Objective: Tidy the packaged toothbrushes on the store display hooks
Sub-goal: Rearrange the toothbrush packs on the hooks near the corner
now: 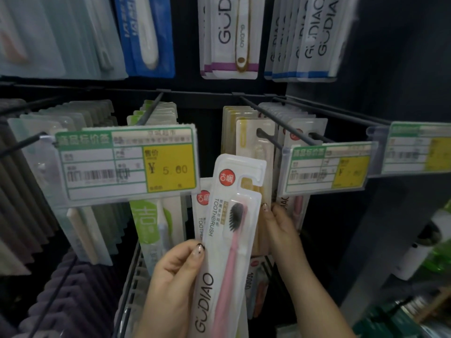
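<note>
Left hand (174,272) gripping pink GUDIAO toothbrush pack (229,240); right hand (280,225) apparently steadying yellow packs (253,142) behind. Risk: hang hole missing hook (266,136), pack dropping.

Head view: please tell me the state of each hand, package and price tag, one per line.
left hand: grips the pink toothbrush package, off its hook.
pink toothbrush package: held upright, tilted slightly right.
right hand: fingers hold the yellow packages.
yellow packages: hanging on a hook.
price tag: hangs at hook end, reads 5.60.
</note>
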The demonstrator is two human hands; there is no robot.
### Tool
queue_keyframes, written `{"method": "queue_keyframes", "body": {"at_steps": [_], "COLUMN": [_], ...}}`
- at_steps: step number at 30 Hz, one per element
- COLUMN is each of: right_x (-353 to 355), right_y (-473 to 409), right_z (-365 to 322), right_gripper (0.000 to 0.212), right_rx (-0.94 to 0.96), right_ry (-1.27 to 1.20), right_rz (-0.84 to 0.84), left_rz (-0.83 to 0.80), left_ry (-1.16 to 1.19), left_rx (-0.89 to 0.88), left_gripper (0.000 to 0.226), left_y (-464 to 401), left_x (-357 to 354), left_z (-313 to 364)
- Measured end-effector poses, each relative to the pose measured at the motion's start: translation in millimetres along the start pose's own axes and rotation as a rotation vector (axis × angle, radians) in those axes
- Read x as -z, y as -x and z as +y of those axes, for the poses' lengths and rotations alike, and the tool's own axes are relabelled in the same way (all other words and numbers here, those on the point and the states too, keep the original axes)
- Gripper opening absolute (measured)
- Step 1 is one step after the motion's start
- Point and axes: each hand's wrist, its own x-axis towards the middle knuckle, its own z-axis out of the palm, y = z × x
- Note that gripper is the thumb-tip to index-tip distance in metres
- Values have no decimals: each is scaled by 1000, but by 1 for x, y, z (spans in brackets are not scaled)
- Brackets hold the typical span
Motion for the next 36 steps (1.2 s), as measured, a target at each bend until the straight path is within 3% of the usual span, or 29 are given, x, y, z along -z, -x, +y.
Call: {"method": "queue_keyframes", "body": {"at_steps": [2, 4, 7, 9, 11, 14, 20, 23, 30, 32, 36], "right_x": [8, 16, 22, 23, 18, 7, 9, 18, 44, 45, 49], "right_y": [10, 22, 39, 51, 64, 76, 76, 78, 87, 88, 86], "right_z": [6, 10, 5, -8, -21, -36, -42, -40, -23, -21, -20], "right_gripper": [10, 22, 18, 13, 28, 32, 28, 31, 16, 42, 45], "right_rx": [-11, -26, 45, 71, 88, 121, 19, 1, -124, -113, -90], "right_ry": [93, 165, 193, 135, 82, 50, -209, -245, -263, -235, -192], "right_rz": [-40, -30, 50, 49, -20, -108, -104, -40, 185, 204, 283], "left_rz": [38, 66, 100, 122, 128, 93, -41, -46, -101, -111, -119], "left_ry": [-19, -64, -107, -149, -210, -298, -457, -500, -568, -561, -513], "left_rx": [-12, -38, -75, -110, -164, -222, -330, -405, -486, -517, -497], "left_gripper": [66, 65, 41, 31, 33, 31, 23, 21, 11, 13, 35], "left_y": [1, 2, 2, 2, 2, 2, 0, -5, -20, -27, -34], "left_x": [0, 0, -1, -4, -7, -15, -31, -38, -58, -65, -76], "left_z": [-3, -6, -11, -12, -14, -18, -19, -14, -5, -6, -10]}}
